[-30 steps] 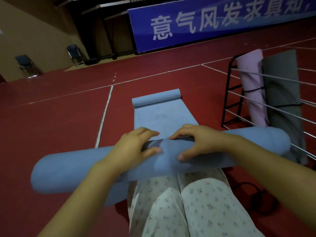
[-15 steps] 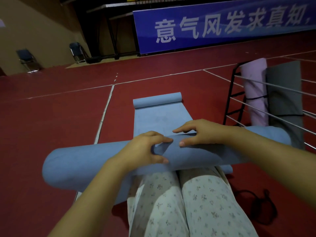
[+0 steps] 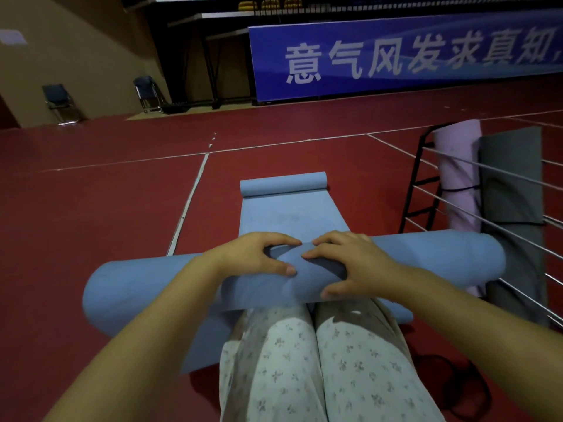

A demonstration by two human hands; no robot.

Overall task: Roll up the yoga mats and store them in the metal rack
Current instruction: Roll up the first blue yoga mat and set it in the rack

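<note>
Both the left hand (image 3: 254, 254) and right hand (image 3: 350, 263) curl over mid-frame, gripping the blue roll (image 3: 426, 257), whose long axis runs left-right, with the metal rack (image 3: 426, 184) at frame right, nearer the right hand.

Floor: dark red sports floor (image 3: 91, 239) with white lines (image 3: 189, 205).
Wall: tan wall (image 3: 76, 50), upper left — two folding chairs (image 3: 59, 102) below.
Banner: blue banner (image 3: 396, 56), upper right, white characters.
Light: dim.

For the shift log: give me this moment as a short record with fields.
rolled mat: blue roll across the person's knees
left hand: gripping the roll's middle
right hand: gripping the roll beside the left
second mat: blue mat flat on the red floor, far end curled
metal rack: at right, holds a pink mat and a grey mat
</note>
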